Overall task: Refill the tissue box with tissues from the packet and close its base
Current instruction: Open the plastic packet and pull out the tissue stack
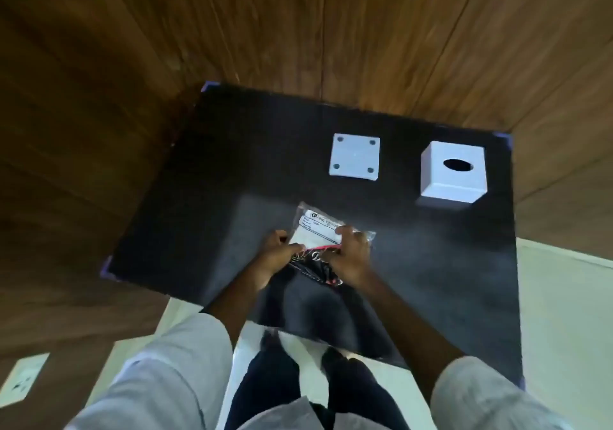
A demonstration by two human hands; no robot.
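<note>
cam's on my head | looking steeply down and forward past my arms | black table (232,164) fills mid-frame, fairly close | just this one view, nothing shared

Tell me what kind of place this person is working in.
Probably an indoor room in a home or office, though that's a guess. A black table stands against wood-panelled walls, over a pale floor, with a wall socket low on the left.
</note>
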